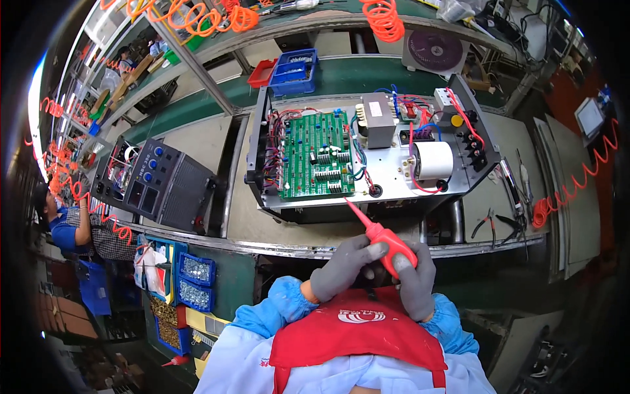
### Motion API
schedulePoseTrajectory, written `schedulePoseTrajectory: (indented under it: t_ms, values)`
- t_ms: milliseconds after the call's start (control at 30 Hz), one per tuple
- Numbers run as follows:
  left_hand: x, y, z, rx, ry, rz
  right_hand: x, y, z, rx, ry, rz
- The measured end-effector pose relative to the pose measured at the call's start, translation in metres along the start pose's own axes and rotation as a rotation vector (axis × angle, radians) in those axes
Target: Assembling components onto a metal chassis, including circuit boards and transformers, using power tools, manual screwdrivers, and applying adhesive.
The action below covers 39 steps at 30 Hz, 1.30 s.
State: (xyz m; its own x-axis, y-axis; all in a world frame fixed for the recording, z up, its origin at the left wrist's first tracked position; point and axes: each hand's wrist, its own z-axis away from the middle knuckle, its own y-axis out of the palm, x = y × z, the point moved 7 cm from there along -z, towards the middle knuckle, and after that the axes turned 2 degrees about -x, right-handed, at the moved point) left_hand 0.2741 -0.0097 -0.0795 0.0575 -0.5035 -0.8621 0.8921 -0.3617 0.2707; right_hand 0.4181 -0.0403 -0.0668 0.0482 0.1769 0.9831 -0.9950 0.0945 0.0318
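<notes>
Both my hands wear grey gloves and are held close to my chest over a red apron. My right hand [415, 279] grips the body of a red squeeze bottle [388, 244] whose long thin nozzle points up-left toward the open metal chassis [394, 185]. My left hand [341, 266] touches the bottle's lower end. The chassis lies on the bench in front of me, with a green circuit board [317, 155], a grey transformer [377, 119] and a white cylindrical capacitor [434, 159] wired with red and blue leads.
A dark closed unit with blue knobs [154, 180] sits to the left. Blue bins of screws [195, 279] stand at the lower left, pliers and hand tools [502, 217] at the right. Orange coiled hoses [197, 16] hang above. Another person in blue [69, 230] works at the far left.
</notes>
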Motion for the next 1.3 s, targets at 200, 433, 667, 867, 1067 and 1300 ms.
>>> schedulePoseTrajectory:
  t_ms: [200, 433, 667, 867, 1067, 1300]
  values:
    - [0.002, 0.002, -0.028, -0.049, 0.047, 0.025, -0.004, -0.011, -0.023, -0.079, -0.191, 0.019]
    - [0.004, -0.001, -0.047, -0.120, 0.053, 0.075, -0.010, -0.018, -0.049, -0.040, -0.247, 0.060]
    - [0.005, -0.001, -0.054, -0.133, 0.047, 0.089, -0.007, -0.021, -0.060, -0.016, -0.321, 0.057]
    - [0.004, 0.003, -0.057, -0.112, 0.033, 0.126, -0.004, -0.025, -0.064, -0.031, -0.320, 0.096]
    - [0.003, 0.004, -0.063, -0.136, 0.065, 0.144, -0.004, -0.027, -0.071, -0.040, -0.357, 0.084]
    - [0.004, 0.002, -0.068, -0.121, 0.070, 0.196, -0.001, -0.030, -0.085, 0.006, -0.367, 0.116]
